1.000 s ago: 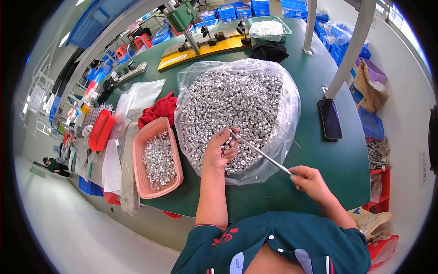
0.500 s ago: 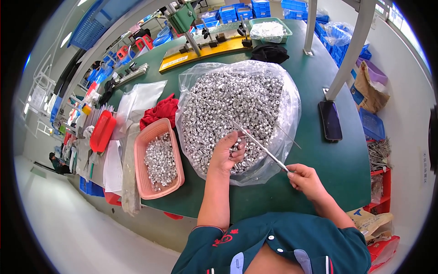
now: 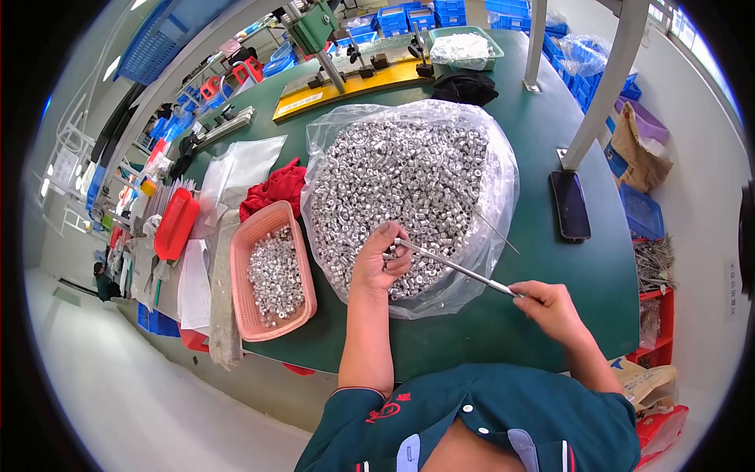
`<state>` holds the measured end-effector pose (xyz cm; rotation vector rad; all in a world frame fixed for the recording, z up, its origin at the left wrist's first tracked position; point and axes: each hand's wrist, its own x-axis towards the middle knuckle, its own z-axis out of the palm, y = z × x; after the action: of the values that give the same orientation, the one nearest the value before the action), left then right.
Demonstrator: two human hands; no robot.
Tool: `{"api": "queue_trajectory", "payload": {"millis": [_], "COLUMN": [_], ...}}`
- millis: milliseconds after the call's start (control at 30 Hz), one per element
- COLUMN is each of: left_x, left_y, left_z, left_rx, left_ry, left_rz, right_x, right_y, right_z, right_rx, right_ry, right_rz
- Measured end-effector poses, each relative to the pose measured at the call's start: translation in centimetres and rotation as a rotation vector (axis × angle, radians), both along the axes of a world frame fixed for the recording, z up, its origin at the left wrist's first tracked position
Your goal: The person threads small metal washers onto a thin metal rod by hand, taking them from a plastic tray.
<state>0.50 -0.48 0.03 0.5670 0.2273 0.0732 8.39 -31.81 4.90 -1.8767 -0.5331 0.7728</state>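
Observation:
My right hand [image 3: 548, 308] pinches one end of a thin metal rod [image 3: 464, 271] that slants up and to the left. The rod's far tip meets the fingers of my left hand [image 3: 377, 263], which are curled over the near part of a heap of small silvery metal sleeves [image 3: 401, 173]. A sleeve [image 3: 397, 242] shows between the left thumb and fingers at the rod's tip; whether the rod passes through it is too small to tell. The heap lies in an open clear plastic bag [image 3: 501, 149]. A second thin rod [image 3: 497, 231] leans out over the bag's right side.
Left of the bag stands a pink basket [image 3: 308, 305] of similar sleeves, beside a red cloth [image 3: 275, 189]. A phone [image 3: 569, 206] lies on the green table [image 3: 586, 315] near a grey frame post [image 3: 605, 86]. Behind are a black cloth [image 3: 465, 89] and a yellow-based press [image 3: 354, 89].
My right hand has moved slightly to the right with the rod. The rod's tip has drawn back to the left fingertips, where it stuck out past them before. My left hand has shifted slightly left.

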Motion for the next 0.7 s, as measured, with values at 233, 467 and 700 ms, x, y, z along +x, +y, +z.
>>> {"api": "queue_trajectory", "payload": {"millis": [233,467,700], "left_x": [0.0,0.2,0.1], "left_y": [0.4,0.1,-0.3], "left_z": [-0.2,0.1,0.3], "left_rx": [-0.041,0.035,-0.046], "left_ry": [-0.057,0.027,0.044], "left_rz": [-0.118,-0.105,-0.055], "right_x": [0.3,-0.1,-1.0], "right_y": [0.0,0.1,0.7], "right_z": [-0.7,-1.3,-2.2], "right_rx": [0.019,0.085,0.052], "right_ry": [-0.124,-0.288,0.128], "right_rz": [0.022,0.002,-0.015]}}
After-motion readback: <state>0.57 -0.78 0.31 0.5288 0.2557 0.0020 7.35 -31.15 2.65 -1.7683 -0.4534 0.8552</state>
